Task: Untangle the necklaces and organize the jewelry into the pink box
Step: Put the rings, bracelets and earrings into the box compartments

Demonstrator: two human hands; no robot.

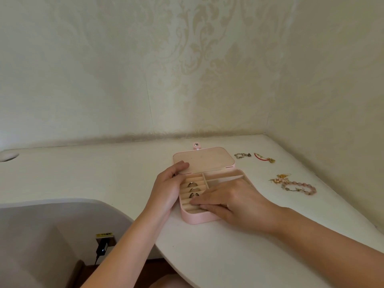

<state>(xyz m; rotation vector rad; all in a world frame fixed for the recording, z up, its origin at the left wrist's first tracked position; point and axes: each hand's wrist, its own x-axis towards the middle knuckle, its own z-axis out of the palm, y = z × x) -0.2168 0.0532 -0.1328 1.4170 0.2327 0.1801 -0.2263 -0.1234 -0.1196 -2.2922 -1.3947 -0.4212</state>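
The pink box lies open on the white table, its lid folded back flat. Three rings sit in the cream ring rolls on the box's left side. My left hand holds the box's left edge, fingers reaching to the lid's corner. My right hand lies flat over the box's front right, straight fingers pressing on the ring rolls. To the right on the table lie a pink bead bracelet, a gold tangle with pale beads, a silver chain and a red cord with a gold charm.
The table meets the patterned wall at the back and right. Its front edge curves away at the left, above a grey chair or panel. A power strip with a black plug lies below on the floor.
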